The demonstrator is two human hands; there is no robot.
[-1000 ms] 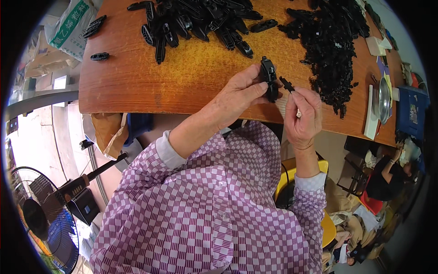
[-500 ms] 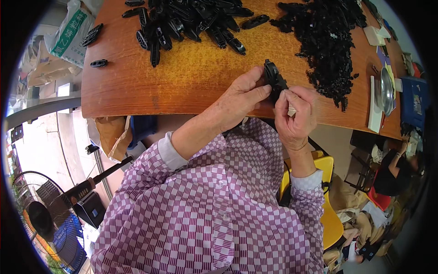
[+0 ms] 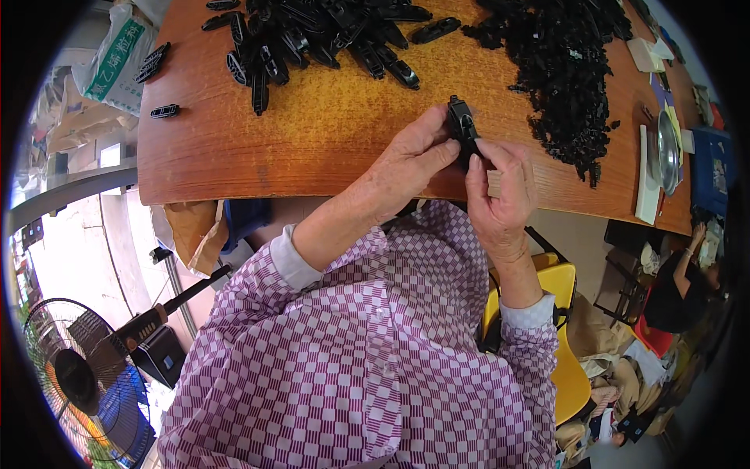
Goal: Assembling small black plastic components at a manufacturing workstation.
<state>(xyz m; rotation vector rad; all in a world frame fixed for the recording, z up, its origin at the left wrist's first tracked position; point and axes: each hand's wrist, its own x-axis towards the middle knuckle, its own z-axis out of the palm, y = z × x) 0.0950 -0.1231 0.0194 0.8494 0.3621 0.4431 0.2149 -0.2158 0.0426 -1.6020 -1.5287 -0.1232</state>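
Above the table's near edge, my left hand is closed round a long black plastic part, its thumb lying along the side. The part is tilted, its far end sticking up past my fingers. At its near end sit the thumb and forefinger of my right hand, closed on it; whether a small piece is between them is hidden. Beyond my hands lies a heap of similar black plastic parts. A pile of small black pieces spreads to the right.
Two loose black parts lie on the wooden table at its left. A metal bowl stands at the right edge. Below left is a fan; a yellow chair is at lower right. A person sits at far right.
The black plastic part has been turned in my left hand and shows another face. My right thumb and forefinger have shifted and spread a little at its near end.
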